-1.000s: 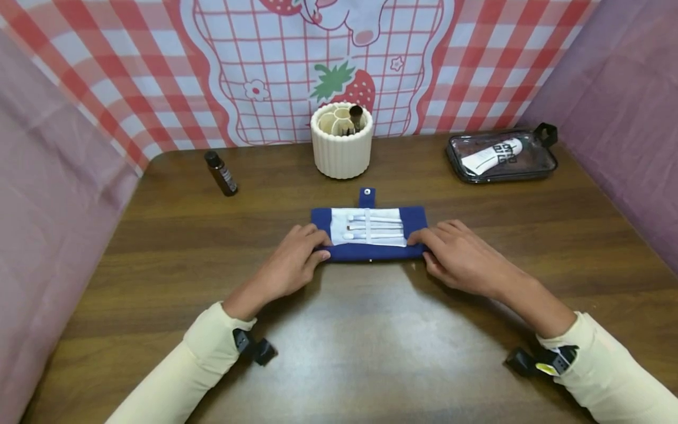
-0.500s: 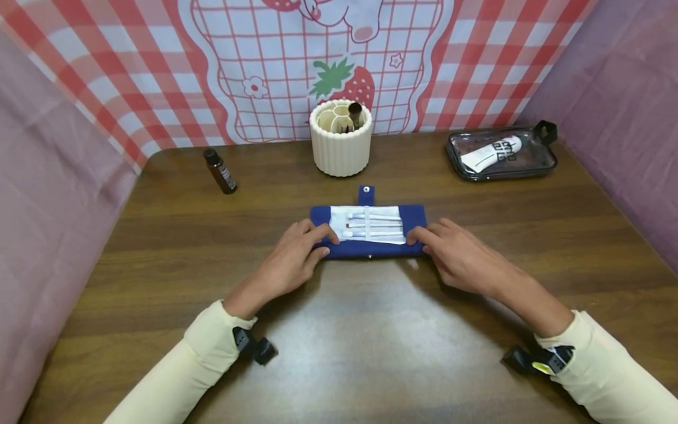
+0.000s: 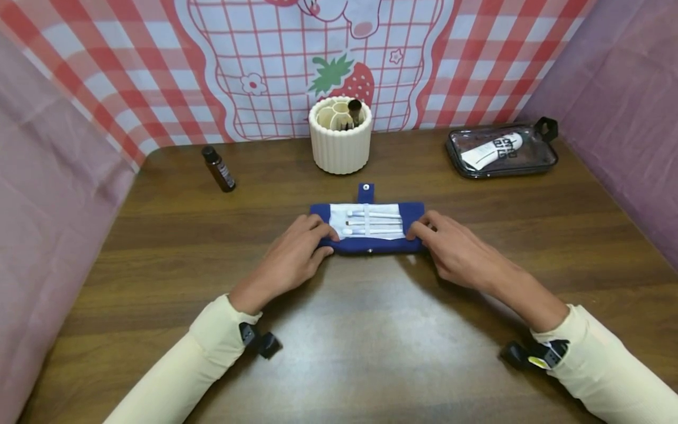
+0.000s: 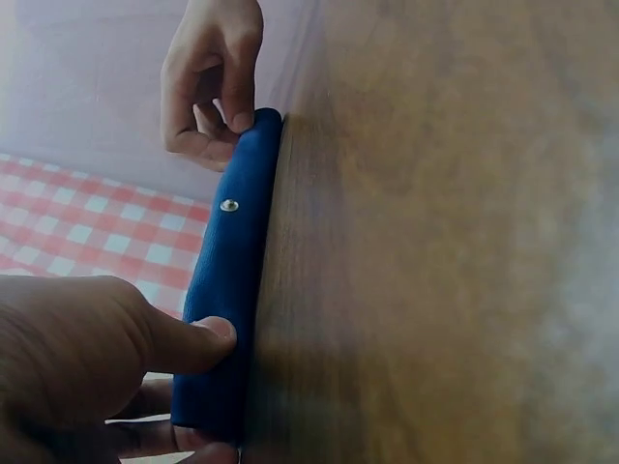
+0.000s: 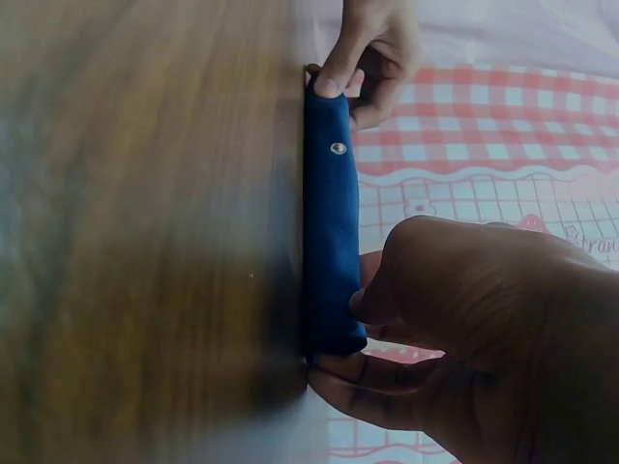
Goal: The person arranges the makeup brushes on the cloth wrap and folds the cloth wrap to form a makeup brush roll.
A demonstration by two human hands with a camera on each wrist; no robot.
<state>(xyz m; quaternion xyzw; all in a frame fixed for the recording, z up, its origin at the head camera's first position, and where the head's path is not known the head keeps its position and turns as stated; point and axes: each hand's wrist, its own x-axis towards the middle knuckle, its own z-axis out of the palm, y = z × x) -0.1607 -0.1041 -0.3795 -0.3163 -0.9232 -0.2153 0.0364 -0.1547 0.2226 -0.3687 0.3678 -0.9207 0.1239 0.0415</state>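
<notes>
A blue fabric brush roll [image 3: 369,244] lies partly rolled at the middle of the table, its near edge folded up. Its white inner panel [image 3: 339,219] shows several slim makeup brushes [image 3: 376,223] under a strap. At the far side a snap tab [image 3: 366,192] sticks out. My left hand [image 3: 296,253] pinches the left end of the rolled edge, thumb in front and fingers over the top. The right hand [image 3: 458,250] grips the right end in the same way. In the left wrist view, a metal snap [image 4: 229,205] shows on the roll's outer face.
Behind the roll stands a cream ribbed holder [image 3: 341,144] with a dark brush [image 3: 355,109] in it. A small brown bottle [image 3: 219,169] is at the left. At the back right lies a clear black-edged pouch [image 3: 535,162] with a white tube [image 3: 489,152] inside.
Both hands have pushed the near edge of the brush roll slightly away, so the rolled part sits farther back and less of the white panel shows.
</notes>
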